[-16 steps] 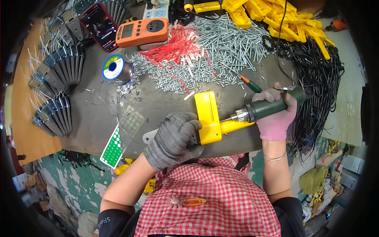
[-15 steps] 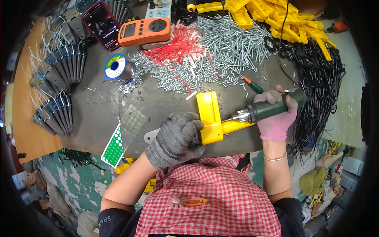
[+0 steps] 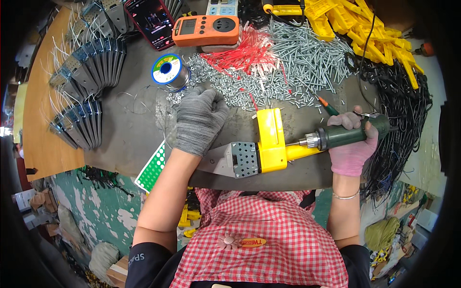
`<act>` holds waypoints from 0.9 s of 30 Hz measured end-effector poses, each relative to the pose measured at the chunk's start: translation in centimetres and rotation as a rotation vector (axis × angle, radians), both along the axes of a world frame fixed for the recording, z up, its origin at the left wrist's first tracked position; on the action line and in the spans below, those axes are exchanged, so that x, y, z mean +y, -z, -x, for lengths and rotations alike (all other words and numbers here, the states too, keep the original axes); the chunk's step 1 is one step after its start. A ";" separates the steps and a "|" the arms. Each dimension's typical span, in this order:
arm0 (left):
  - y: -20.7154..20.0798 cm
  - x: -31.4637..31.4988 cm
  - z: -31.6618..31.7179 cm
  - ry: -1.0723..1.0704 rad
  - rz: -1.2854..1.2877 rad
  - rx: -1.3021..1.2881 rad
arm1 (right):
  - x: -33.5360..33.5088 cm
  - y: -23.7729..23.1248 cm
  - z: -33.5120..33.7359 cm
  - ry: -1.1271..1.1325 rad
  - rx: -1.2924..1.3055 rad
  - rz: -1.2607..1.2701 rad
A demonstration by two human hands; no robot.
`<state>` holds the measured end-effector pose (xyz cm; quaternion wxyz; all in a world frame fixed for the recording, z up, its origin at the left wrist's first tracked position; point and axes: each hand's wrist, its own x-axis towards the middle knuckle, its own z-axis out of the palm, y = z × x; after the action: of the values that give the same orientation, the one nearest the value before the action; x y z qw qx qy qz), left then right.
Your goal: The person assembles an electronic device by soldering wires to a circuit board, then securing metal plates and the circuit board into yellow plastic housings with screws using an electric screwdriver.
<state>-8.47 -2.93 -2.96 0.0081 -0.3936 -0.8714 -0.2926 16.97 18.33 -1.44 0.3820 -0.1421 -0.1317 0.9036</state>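
Observation:
My left hand (image 3: 199,120), in a grey knit glove, is at the near edge of a pile of small nuts and short screws (image 3: 230,93). Its fingers are curled in, and whatever they hold is hidden. Around a dark green power screwdriver (image 3: 342,136) my right hand (image 3: 354,151), in a pink glove, is closed. The screwdriver's thin bit points left, reaching the side of a yellow plastic housing (image 3: 272,144) on the table. A grey metal bracket with a perforated end (image 3: 245,159) sits against the housing's left side, partly behind my left forearm.
A solder spool (image 3: 169,72) stands beside my left hand. Behind lie an orange meter (image 3: 205,31), a phone (image 3: 151,21), red-and-white wires (image 3: 245,53), and long screws (image 3: 312,53). Yellow parts (image 3: 379,38) and black cables (image 3: 398,105) crowd the right; brackets (image 3: 86,125) line the left.
My left hand has let go of the bracket and moved up and left to the nuts. The screwdriver stays in my right hand by the housing. The whole view has shifted slightly.

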 end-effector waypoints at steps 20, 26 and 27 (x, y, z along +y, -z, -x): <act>0.0 -3.9 -6.2 0.429 -0.258 -0.347 | -0.4 -0.2 0.4 -0.038 0.033 -0.031; 0.1 -3.7 -6.1 0.448 -0.251 -0.335 | -0.6 -0.2 0.6 -0.039 0.048 -0.038; 0.1 -3.6 -6.1 0.457 -0.275 -0.298 | -0.6 -0.2 0.6 -0.035 0.052 -0.044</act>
<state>-2.42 -6.53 -3.01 -0.1325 -0.5275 -0.7040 -0.4566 16.38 17.73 -1.25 0.3723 -0.1077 -0.1443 0.9105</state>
